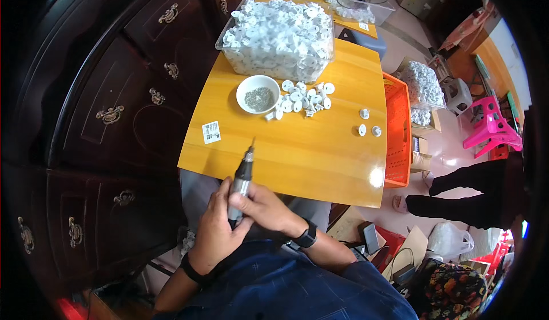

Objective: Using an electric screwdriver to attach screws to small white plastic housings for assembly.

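Left hand: the person's left hand was closed around the lower part of a grey-and-black, pen-shaped driver with a thin metal bit.
Right hand: the right hand was clamped on the same driver from the other side, its thumb across the grey body, so both hands met on it.
Driver: it was held at the near edge of a glossy yellow-brown wooden table, the bit pointing away from the person; whether the tip touched the wood could not be told.
Bowl: a round white bowl stood farther back, holding a heap of small silvery metal pieces.
Loose parts: a cluster of small white plastic round-headed parts lay just beside the bowl, on its right; three similar white parts lay well apart, near the table's right edge.
Bin: a clear plastic rectangular bin, heaped with white parts, stood at the far end.
Label: a small white printed square lay near the left edge.
Basket: an orange plastic slotted basket stood beside the table's right edge.
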Motion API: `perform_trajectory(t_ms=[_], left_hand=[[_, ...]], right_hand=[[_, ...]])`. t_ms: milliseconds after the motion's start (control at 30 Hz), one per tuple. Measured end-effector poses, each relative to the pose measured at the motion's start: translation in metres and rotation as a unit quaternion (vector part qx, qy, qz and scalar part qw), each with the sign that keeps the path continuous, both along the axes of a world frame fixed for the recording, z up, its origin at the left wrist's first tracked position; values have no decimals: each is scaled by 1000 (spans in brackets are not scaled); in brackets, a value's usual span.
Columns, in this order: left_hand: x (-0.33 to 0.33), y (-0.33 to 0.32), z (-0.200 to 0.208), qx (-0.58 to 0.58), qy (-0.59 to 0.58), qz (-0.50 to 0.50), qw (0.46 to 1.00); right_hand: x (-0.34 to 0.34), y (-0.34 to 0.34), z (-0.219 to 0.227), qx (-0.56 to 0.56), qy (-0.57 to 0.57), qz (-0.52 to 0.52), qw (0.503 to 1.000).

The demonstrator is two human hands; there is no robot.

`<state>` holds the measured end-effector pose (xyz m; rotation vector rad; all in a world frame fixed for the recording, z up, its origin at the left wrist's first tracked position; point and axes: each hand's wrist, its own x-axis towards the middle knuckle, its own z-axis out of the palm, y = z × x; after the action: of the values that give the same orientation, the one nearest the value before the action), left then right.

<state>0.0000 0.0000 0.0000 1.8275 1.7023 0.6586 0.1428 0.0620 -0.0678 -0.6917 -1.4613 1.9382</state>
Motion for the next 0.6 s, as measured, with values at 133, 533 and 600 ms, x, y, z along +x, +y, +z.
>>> perform_trajectory(t_ms=[133, 533, 600], left_hand=[[-31, 6, -34, -105, -301, 39, 947], [-44, -8, -14, -253, -190, -136, 939], [-48, -17, -28, -299, -157, -173, 925]], right_hand=[[5, 17, 24, 172, -147, 17, 974], [89, 103, 15, 98, -86, -273, 953], [76, 127, 31, 236, -248, -283, 896]])
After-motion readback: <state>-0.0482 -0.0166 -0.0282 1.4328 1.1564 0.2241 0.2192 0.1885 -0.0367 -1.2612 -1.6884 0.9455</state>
